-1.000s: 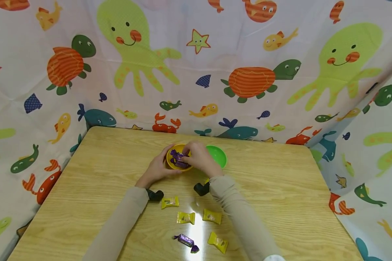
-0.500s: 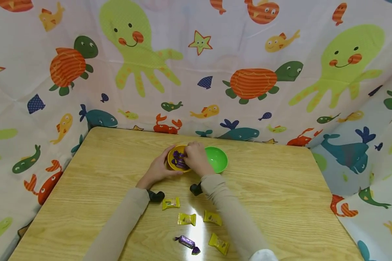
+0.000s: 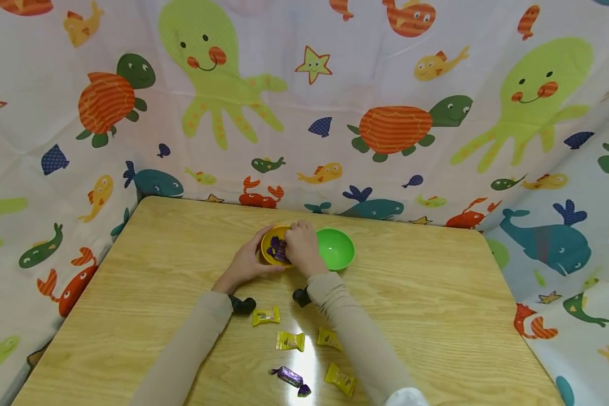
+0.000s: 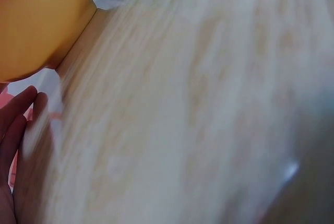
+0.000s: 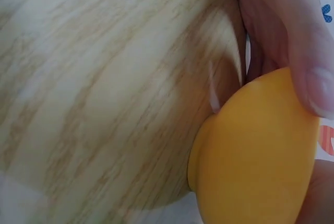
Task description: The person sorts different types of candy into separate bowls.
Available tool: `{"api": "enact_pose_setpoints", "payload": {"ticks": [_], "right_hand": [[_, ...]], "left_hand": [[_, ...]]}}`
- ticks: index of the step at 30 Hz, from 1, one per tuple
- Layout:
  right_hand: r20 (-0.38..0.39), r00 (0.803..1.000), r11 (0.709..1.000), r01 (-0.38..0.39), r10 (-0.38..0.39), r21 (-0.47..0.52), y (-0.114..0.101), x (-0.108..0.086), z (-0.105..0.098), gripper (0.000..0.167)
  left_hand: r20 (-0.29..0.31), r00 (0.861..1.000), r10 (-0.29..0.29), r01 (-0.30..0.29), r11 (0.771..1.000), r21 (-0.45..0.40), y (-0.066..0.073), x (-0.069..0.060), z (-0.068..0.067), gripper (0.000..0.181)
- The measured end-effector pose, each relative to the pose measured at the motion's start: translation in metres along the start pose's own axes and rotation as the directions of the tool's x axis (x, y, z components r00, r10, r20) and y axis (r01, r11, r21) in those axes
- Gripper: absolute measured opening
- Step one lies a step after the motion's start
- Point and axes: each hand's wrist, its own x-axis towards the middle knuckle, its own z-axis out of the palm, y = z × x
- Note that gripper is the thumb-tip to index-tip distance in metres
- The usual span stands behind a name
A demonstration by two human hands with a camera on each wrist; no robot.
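Observation:
In the head view my left hand (image 3: 248, 260) holds a small yellow-orange bowl (image 3: 264, 239), its fingers along the far left side and its thumb along the near side. Several purple-wrapped candies (image 3: 277, 248) lie in the bowl. My right hand (image 3: 303, 246) reaches over the bowl's right rim, fingers bent down among the candies. Its fingertips are hidden, so what they pinch cannot be told. The right wrist view has the bowl (image 5: 255, 156) up close, with a thumb (image 5: 318, 88) against its rim. The left wrist view catches the bowl's side (image 4: 42, 20).
A green bowl (image 3: 339, 251) stands just right of the yellow-orange one. Several yellow-wrapped candies (image 3: 290, 340) and one purple twist-wrapped candy (image 3: 290, 378) lie nearer on the wooden table (image 3: 436, 304). A sea-animal curtain (image 3: 284, 113) hangs behind and at both sides.
My right hand has shifted slightly left and its fingers have turned, uncovering more of the green bowl. The purple candies have shifted within the yellow-orange bowl. My left hand keeps its hold.

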Motion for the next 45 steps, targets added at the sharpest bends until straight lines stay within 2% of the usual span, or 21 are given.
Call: {"api": "enact_pose_setpoints", "payload": {"ticks": [9, 12, 18, 21, 24, 28, 38, 41, 45], "right_hand": [[0.054, 0.999, 1.0, -0.001, -0.001, 0.026, 0.0, 0.002, -0.003, 0.006], [0.042, 0.999, 0.999, 0.0, -0.002, 0.049, 0.001, 0.001, -0.003, 0.007], [0.012, 1.0, 0.985, 0.012, -0.014, 0.172, 0.005, -0.005, -0.008, 0.012], [0.001, 1.0, 0.956, 0.019, -0.02, 0.294, 0.009, -0.01, -0.017, 0.012], [-0.009, 1.0, 0.911, 0.018, -0.016, 0.412, 0.014, -0.016, -0.03, 0.017], [-0.023, 1.0, 0.864, 0.026, -0.017, 0.503, 0.019, -0.026, -0.048, 0.018], [-0.076, 0.996, 0.812, 0.076, -0.038, 0.579, 0.018, -0.061, -0.086, 0.015], [-0.113, 0.992, 0.797, 0.115, -0.06, 0.593, 0.014, -0.078, -0.091, 0.015], [-0.186, 0.977, 0.794, 0.196, -0.106, 0.575, 0.007, -0.105, -0.091, 0.016]], "left_hand": [[-0.012, 1.0, -0.01, 0.01, 1.0, 0.0, -0.001, -0.001, -0.002, 0.109], [-0.007, 1.0, -0.011, 0.011, 1.0, 0.004, -0.001, -0.001, -0.001, 0.11], [0.005, 0.999, -0.034, 0.034, 0.999, -0.001, -0.001, -0.002, -0.001, 0.11], [0.0, 0.999, -0.033, 0.033, 0.999, -0.006, 0.0, -0.002, -0.002, 0.11], [0.002, 1.0, -0.026, 0.026, 1.0, -0.005, 0.0, -0.002, -0.002, 0.11], [0.009, 1.0, -0.026, 0.026, 1.0, -0.005, 0.001, -0.002, -0.002, 0.11], [0.016, 1.0, -0.023, 0.023, 0.999, -0.022, 0.002, -0.003, -0.003, 0.109], [0.016, 1.0, -0.026, 0.027, 0.999, -0.035, 0.002, -0.003, -0.003, 0.11], [0.018, 1.0, -0.018, 0.019, 0.999, -0.035, 0.002, -0.003, -0.002, 0.11]]}}
